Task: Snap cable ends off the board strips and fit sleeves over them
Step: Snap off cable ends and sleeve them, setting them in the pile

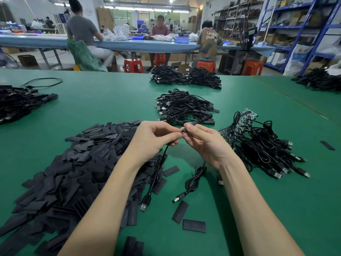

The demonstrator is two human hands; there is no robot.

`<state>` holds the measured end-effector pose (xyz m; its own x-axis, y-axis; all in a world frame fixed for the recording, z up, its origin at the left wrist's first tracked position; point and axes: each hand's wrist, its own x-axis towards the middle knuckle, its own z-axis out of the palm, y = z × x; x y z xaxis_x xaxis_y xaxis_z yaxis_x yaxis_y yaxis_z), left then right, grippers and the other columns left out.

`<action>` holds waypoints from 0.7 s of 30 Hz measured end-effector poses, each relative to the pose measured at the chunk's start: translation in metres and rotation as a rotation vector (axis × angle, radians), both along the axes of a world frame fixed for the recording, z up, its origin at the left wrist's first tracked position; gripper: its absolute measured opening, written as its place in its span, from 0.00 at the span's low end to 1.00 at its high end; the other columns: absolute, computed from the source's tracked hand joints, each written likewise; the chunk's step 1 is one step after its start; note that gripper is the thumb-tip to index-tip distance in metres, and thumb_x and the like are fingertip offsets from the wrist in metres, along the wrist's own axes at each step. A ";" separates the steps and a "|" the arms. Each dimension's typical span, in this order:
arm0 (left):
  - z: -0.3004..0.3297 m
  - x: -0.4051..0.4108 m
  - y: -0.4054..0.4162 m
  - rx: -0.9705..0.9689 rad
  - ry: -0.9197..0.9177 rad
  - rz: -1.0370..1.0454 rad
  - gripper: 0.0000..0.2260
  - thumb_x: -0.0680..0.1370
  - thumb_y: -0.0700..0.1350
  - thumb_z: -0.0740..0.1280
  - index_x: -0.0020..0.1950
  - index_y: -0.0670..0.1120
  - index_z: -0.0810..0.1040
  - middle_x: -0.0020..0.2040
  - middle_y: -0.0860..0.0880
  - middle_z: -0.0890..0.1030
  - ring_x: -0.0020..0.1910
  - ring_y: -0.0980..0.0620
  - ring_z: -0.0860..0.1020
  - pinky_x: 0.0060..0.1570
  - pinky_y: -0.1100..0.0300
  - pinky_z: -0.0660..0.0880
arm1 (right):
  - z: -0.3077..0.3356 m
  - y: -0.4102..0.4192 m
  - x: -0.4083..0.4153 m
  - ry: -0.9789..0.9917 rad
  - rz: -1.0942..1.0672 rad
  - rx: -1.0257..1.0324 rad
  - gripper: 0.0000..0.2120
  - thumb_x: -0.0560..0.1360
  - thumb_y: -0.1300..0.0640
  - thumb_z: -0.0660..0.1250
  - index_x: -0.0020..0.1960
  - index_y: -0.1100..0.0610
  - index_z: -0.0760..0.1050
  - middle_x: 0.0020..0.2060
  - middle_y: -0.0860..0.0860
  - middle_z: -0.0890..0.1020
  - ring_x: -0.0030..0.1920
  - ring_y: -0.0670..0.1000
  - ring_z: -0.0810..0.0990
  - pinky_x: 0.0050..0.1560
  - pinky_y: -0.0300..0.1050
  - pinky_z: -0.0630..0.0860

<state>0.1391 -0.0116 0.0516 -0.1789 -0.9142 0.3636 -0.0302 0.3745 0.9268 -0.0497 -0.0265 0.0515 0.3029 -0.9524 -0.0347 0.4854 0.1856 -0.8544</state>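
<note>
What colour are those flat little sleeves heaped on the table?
The sleeves are matt black, lying on a green table. The head view shows them.

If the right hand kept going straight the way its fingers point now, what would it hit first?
The right hand points up-left at the left hand, their fingertips almost touching around a small cable end. It would probably meet the left hand's fingers first, though depth is unclear.

A thin black cable with a USB plug (158, 174) is hanging from between the hands, its plug dangling just above the table. A big heap of flat black rectangular sleeves (73, 172) is lying at left. Green circuit board strips with black cables attached (258, 141) are piled at right, and sleeved black cables (184, 108) are resting beyond.
</note>
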 end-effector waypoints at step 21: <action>-0.005 -0.002 -0.002 0.056 0.109 0.051 0.04 0.73 0.37 0.76 0.46 0.43 0.86 0.40 0.39 0.86 0.39 0.47 0.85 0.42 0.61 0.81 | 0.002 0.001 0.008 0.129 -0.033 -0.124 0.11 0.72 0.57 0.75 0.54 0.58 0.83 0.45 0.56 0.85 0.39 0.49 0.84 0.45 0.37 0.81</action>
<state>0.1375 -0.0135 0.0463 -0.0942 -0.9406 0.3261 0.0544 0.3222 0.9451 -0.0421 -0.0250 0.0531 0.2725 -0.9610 0.0467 0.3743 0.0612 -0.9253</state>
